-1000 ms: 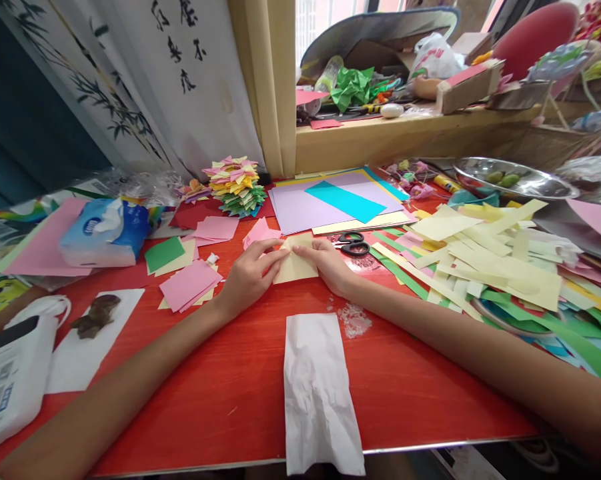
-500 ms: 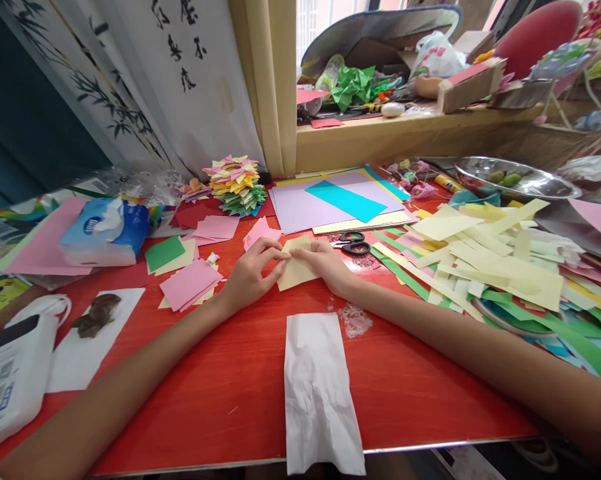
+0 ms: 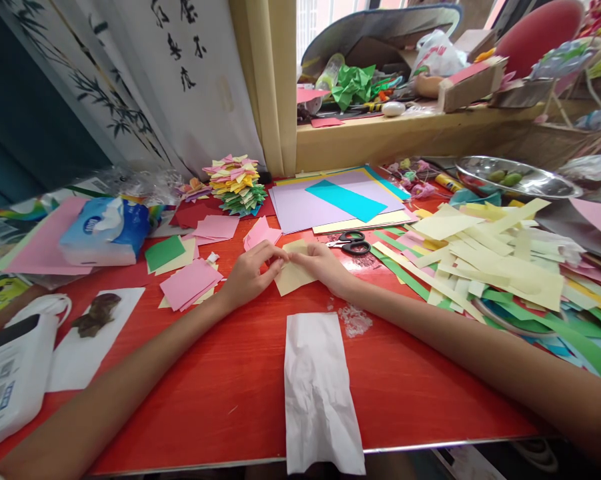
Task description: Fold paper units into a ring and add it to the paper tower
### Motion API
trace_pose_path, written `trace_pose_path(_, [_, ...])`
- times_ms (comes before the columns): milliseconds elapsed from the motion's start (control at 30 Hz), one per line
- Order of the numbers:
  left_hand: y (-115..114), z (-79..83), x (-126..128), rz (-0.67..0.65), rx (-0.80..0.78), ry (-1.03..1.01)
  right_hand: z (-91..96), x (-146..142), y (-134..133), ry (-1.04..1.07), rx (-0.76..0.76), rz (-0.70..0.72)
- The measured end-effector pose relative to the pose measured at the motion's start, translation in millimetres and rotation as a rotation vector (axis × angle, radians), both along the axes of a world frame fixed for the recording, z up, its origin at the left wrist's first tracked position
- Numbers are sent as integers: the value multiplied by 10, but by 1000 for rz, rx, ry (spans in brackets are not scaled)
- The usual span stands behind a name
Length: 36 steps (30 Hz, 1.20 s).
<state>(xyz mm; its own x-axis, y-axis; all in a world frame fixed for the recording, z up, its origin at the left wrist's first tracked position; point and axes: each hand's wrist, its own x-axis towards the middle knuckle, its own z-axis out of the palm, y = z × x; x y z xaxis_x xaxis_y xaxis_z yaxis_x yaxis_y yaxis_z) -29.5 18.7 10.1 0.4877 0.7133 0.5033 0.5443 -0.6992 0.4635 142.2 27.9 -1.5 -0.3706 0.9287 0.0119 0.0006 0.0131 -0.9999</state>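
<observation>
Between my two hands is a square of pale yellow paper (image 3: 295,277), tilted above the red table (image 3: 220,380). My left hand (image 3: 254,275) pinches its upper left edge with thumb and fingers. From the right side, my right hand (image 3: 325,267) grips the same sheet, its thumb on top and the other fingers mostly hidden. Black-handled scissors (image 3: 354,244) lie just beyond my right hand. Left of my left hand rests a stack of pink paper squares (image 3: 190,285). A crumpled white paper (image 3: 317,393) lies nearer to me, hanging over the table edge.
Cut paper strips (image 3: 500,260) pile up on the right, before a metal bowl (image 3: 517,179). Large lilac sheets (image 3: 300,210) lie at the back beside a folded paper stack (image 3: 237,187). A tissue pack (image 3: 105,230) and a white container (image 3: 15,373) stand on the left.
The yellow paper has shifted slightly left and tilted a little between my hands. My right hand has moved slightly, and both hands still hold the sheet.
</observation>
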Motion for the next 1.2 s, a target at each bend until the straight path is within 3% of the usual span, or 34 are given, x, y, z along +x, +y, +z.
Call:
trace_pose_path(167, [13, -15, 0, 84, -43, -25, 5, -3, 1, -51, 34, -5])
trace_pose_path(433, [30, -23, -1, 97, -74, -73, 0, -4, -5, -165, 135, 7])
trace_pose_path(967, [31, -17, -21, 69, -110, -79, -11, -3, -19, -225, 205, 77])
trace_pose_path(1200, [43, -29, -33, -4, -262, -176, -11, 10, -33, -235, 185, 71])
